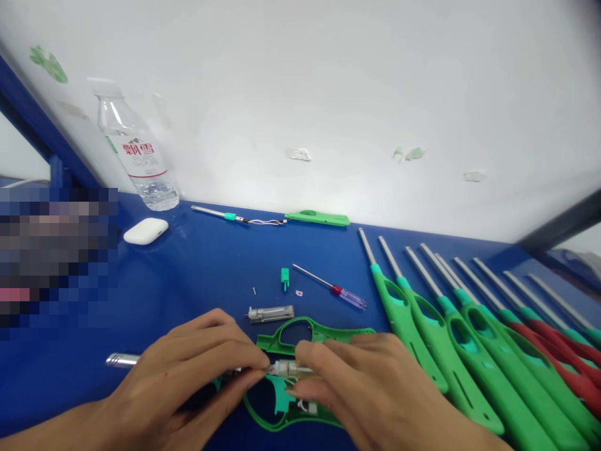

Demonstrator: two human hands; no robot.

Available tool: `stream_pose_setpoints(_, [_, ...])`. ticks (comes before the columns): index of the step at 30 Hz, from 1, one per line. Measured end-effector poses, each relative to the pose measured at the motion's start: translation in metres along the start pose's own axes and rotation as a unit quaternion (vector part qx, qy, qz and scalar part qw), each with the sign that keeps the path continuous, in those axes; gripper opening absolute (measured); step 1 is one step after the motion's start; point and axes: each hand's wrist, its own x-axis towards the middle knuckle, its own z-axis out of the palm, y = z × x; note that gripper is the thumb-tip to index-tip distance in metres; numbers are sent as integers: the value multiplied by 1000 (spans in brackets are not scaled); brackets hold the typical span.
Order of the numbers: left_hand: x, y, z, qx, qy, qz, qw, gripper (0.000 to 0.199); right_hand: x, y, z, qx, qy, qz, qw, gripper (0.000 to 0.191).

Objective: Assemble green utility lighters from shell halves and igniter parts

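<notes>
My right hand (pixel 347 376) is closed round a clear lighter fuel tank (pixel 285 368), over an open green lighter shell half (pixel 263 418). My left hand (pixel 206 369) is pinched at the tank's nozzle end; what is between its fingertips is too small to name. Beneath the left hand, a metal lighter tube (pixel 123 359) sticks out to the left. A teal trigger (pixel 282 396) sits in the shell half, near a small white and black part (pixel 307 406). Just beyond my hands lie the other green shell half (pixel 319 329) and a second clear tank (pixel 271 314).
Finished-looking green lighters (pixel 399 313) and red lighters (pixel 547 344) line the right side. A screwdriver (pixel 347 296), teal piece (pixel 285 277) and screw (pixel 254 290) lie mid-table. Farther back are a wired tube (pixel 211 212), green shell (pixel 319 218), white case (pixel 146 231) and water bottle (pixel 141 156).
</notes>
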Motion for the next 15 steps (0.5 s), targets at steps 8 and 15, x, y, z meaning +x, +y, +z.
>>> stream_pose_setpoints(8, [8,2,-5,29,-5,35,999,20,-2,-1,3,-20,2,-9,1000,51])
stream_pose_setpoints(15, [-6,-5,-2,23,-8,35,999,25,1,-2,3,-28,17,-12,999,50])
